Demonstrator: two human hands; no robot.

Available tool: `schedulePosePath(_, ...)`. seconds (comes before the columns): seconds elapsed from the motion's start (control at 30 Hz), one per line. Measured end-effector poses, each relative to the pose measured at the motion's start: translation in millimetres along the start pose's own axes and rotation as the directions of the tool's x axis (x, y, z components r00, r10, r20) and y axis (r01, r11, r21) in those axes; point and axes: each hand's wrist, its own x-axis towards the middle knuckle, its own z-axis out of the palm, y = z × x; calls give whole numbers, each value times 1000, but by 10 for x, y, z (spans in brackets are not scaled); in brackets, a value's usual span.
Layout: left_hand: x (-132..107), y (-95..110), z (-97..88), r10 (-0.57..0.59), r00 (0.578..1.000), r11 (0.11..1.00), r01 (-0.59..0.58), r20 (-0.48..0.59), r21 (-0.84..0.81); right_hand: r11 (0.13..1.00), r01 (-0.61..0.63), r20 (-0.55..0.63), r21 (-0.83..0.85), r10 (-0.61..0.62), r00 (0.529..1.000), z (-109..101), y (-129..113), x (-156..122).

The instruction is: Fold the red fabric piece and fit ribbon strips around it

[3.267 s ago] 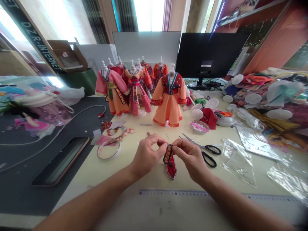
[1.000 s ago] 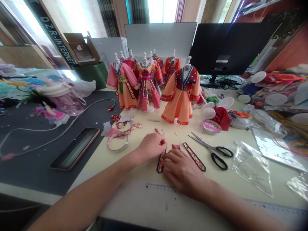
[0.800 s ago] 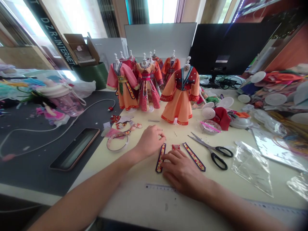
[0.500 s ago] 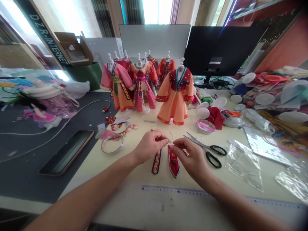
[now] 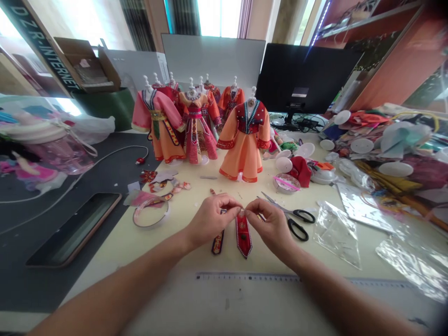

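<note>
Fingertips of the left hand and the right hand meet just above the middle of the cream table, toward its front edge. Each hand's thumb and forefinger are pressed together in a tight pinch, with the two pinches touching. Whatever lies between them is too small to make out. The top of a red embroidered strip with a pointed lower end reaches up to the right hand's fingers, and its tip rests on the table. Just left of it, a dark-edged strip with gold patterning lies under the left hand's heel, partly hidden.

Black-handled scissors lie just right of the right hand, with a steel ruler running along the front of the table below both hands. A clear plastic bag lies past the scissors. Behind the hands stands a doll-sized orange dress with a red bodice on a white stand, among similar costumes. A clear tape ring sits at the table's left edge.
</note>
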Motion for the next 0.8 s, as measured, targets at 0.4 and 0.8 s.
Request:
schedulePosePath(0.4, 16, -36, -21, -95, 995, 995, 96, 18, -17, 777, -279, -411, -564, 29, 911, -1057, 834, 679)
schedulePosePath(0.8, 32, -116, 7, -32, 999, 999, 32, 6, 28, 692, -224, -380, -687, -78, 922, -1075, 980, 682)
